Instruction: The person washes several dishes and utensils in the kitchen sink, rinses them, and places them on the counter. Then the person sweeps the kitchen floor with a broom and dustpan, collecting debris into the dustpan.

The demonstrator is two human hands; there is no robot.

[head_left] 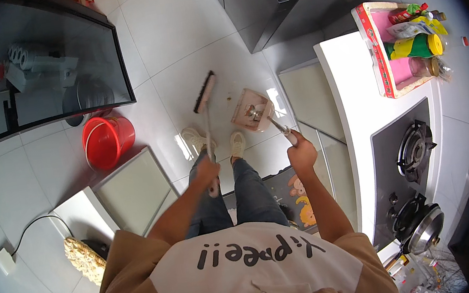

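My left hand [207, 172] is closed around the pale handle of a broom [208, 129]. The broom's narrow head with dark bristles [204, 92] is at the floor ahead of my left foot. With my right hand [302, 151] I grip the handle of a pale pink dustpan [241, 122], whose pan is ahead of my right foot. Some light and brown litter [254, 113] lies inside the pan. A small brown scrap [229, 98] is on the tiles between the broom head and the dustpan.
At left stand a red bucket [125, 132] and a dark-framed glass panel [66, 56]. A white counter [351, 74] on the right carries a gas stove [390, 150], a lidded pan [424, 230] and a box [379, 52] of bottles. A grey cabinet [250, 4] stands ahead; a patterned mat [269, 196] lies underfoot.
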